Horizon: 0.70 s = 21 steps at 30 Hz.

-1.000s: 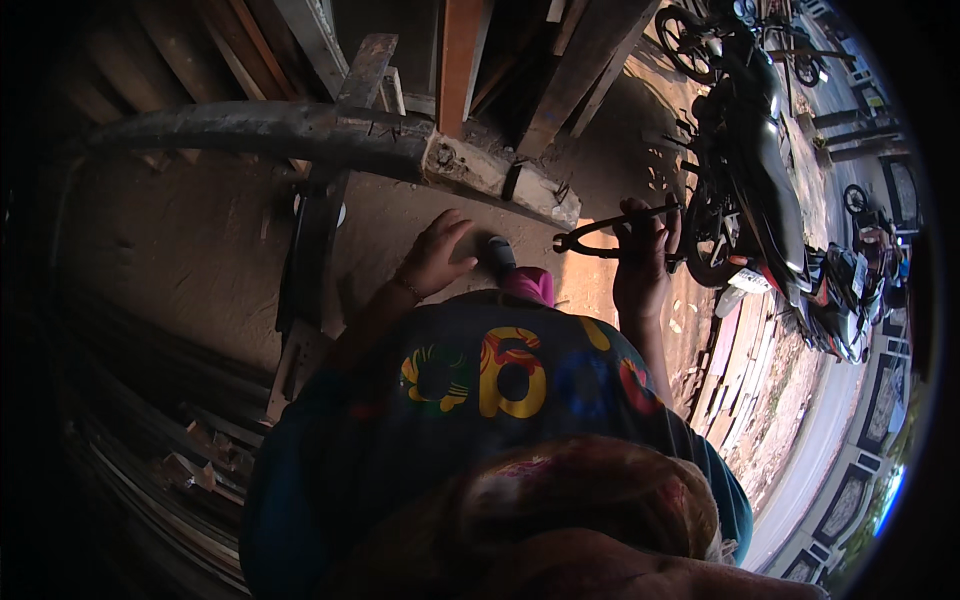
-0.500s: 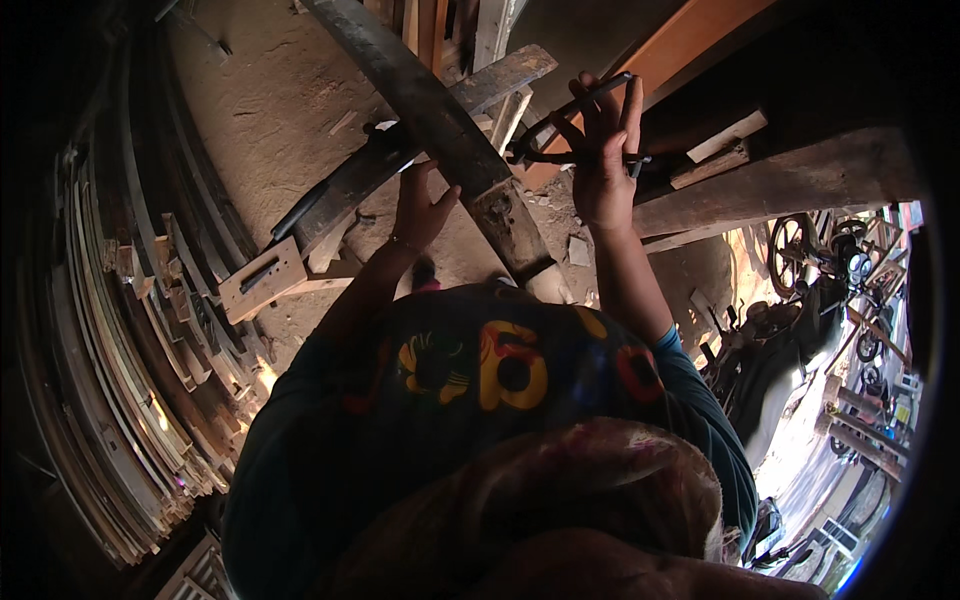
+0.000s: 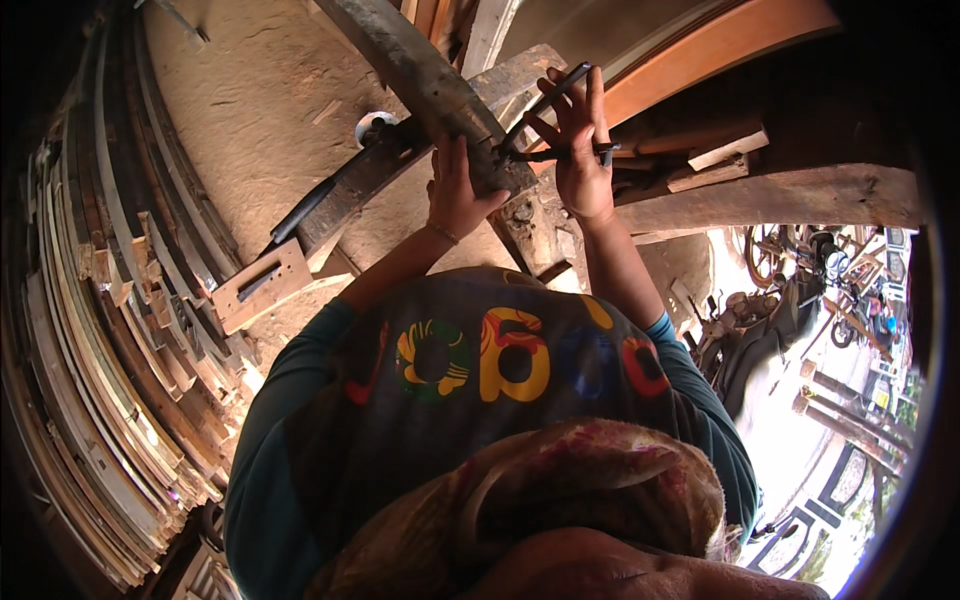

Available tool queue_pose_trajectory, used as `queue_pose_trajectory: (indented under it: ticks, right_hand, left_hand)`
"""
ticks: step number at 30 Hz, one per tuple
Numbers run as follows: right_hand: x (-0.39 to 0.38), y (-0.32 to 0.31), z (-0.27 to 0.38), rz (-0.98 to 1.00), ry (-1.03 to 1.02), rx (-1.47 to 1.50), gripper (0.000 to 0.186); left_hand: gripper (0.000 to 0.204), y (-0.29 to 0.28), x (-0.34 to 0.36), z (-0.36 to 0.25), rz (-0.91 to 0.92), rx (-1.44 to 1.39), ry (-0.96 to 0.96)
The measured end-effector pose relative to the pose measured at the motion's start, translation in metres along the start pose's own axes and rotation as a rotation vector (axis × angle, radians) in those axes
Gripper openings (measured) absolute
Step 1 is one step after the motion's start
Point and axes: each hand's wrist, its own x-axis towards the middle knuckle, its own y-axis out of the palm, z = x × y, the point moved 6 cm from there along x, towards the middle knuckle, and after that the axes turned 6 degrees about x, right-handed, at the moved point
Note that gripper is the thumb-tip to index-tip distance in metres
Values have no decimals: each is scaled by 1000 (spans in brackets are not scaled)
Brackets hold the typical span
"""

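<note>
My right hand point(image 3: 585, 180) holds a long-handled black metal tool point(image 3: 530, 155), like pincers, with the fingers spread among its two handles. The tool's head is at the edge of a dark, weathered wooden beam point(image 3: 385, 50). Just left of it my left hand point(image 3: 460, 195) is open, fingers lying against that beam. Beneath the beam crosses another plank point(image 3: 350, 190), with a black bar point(image 3: 300, 210) along it and a round pale object point(image 3: 372, 128) beside it. A short board with a slot point(image 3: 240, 305) is at that plank's lower end.
Long stacked timbers point(image 3: 120, 380) line the left. An orange board point(image 3: 680, 45) and wood offcuts point(image 3: 720, 148) lie upper right, above a thick beam point(image 3: 760, 198). Parked motorcycles point(image 3: 770, 320) stand outside at the right. The dirt floor point(image 3: 240, 110) shows between the wood.
The view has swung from the motorcycles toward the timber. My left hand has moved up onto the beam, and my right hand has brought the black tool in against it.
</note>
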Motion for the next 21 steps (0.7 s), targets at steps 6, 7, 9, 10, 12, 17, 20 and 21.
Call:
queue_pose_trajectory:
  ticks: [6, 7, 9, 10, 12, 17, 20, 21]
  right_hand:
    - [0, 10, -5, 42, 15, -55, 83]
    - [-1, 10, -5, 47, 13, -75, 82]
    - [-1, 13, -5, 63, 5, -107, 81]
    - [-1, 14, -5, 61, 2, -115, 80]
    - [0, 18, -3, 83, 11, -139, 79]
    - [4, 22, -2, 112, 51, -174, 80]
    - [7, 18, -7, 130, 54, -202, 71]
    - [7, 18, -7, 132, 59, -204, 71]
  left_hand:
    - [109, -2, 2, 2, -9, 21, 31]
    - [109, -1, 2, 2, -10, 5, 35]
    - [109, -2, 2, 2, -17, -17, 43]
    - [109, -2, 3, 3, 0, -7, 30]
    - [110, -3, 4, 3, 35, 13, 0]
    - [110, -5, 3, 2, 54, 14, -11]
    - [110, -4, 3, 2, 61, 4, -16]
    - [110, -4, 4, 1, 61, -4, -14]
